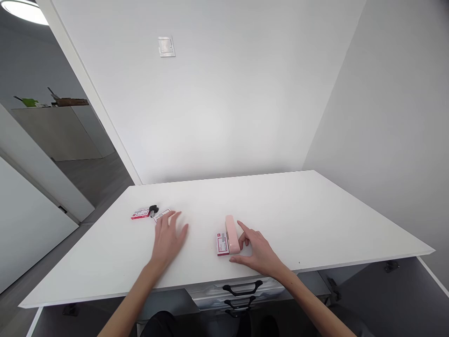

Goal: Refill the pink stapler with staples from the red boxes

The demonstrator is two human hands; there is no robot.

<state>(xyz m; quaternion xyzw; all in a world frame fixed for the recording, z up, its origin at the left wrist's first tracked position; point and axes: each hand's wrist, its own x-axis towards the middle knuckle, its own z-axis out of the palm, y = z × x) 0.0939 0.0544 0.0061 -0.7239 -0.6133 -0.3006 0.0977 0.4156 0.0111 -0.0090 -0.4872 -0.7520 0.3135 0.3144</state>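
A pink stapler [232, 236] lies on the white tabletop in front of me, its length pointing away. Tight against its left side sits a small white-and-red staple box [222, 244]. My right hand [257, 252] is at the stapler's right side, thumb by its near end and index finger stretched beside it, the fingers apart; whether they touch it is hard to tell. Slightly blurred, my left hand [168, 241] hovers with spread fingers beside a white packet [162, 214], partly covering it. Left of that are a black-handled metal object [153, 210] and another red-and-white box [141, 214].
The white table [280, 206] stands against a grey-white wall carrying a light switch [166, 47]. Below its front edge are drawers with black handles [242, 288] and open cabinet doors [396, 290]. A doorway at left shows another room with a cabinet [59, 133].
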